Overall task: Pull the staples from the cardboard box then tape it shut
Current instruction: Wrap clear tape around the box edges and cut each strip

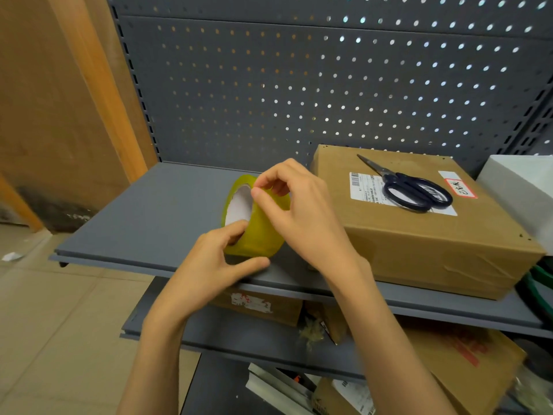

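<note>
A roll of yellowish tape [258,218] stands on its edge above the near part of a grey metal shelf [143,223], its white inner core facing left; whether it rests on the shelf or is held just clear of it cannot be told. The left hand [209,265] holds the roll from the near side; fingers reach into the core opening while the thumb lies along the roll's lower outer face, so the hand is closed on the roll. The right hand [299,211] comes over the top of the roll from the right; its thumb and forefinger are pinched narrowly together at the roll's upper rim, touching the tape's outer surface; whether a loose end is caught between them is too fine to tell.

Just right of the roll, on the same shelf, sits the cardboard box [419,235]; its top flaps lie flat and closed; a white shipping label [366,187] and a smaller red-bordered sticker [459,184] are on its top face. A pair of black-handled scissors [413,187] lies on the box's top, over the label, blades shut and pointing to the far left. Small dark marks show near the box's corners; whether they are staples or holes cannot be told.

Behind the shelf stands a grey perforated panel [329,85]; a lower shelf holds more cardboard boxes [269,307].
</note>
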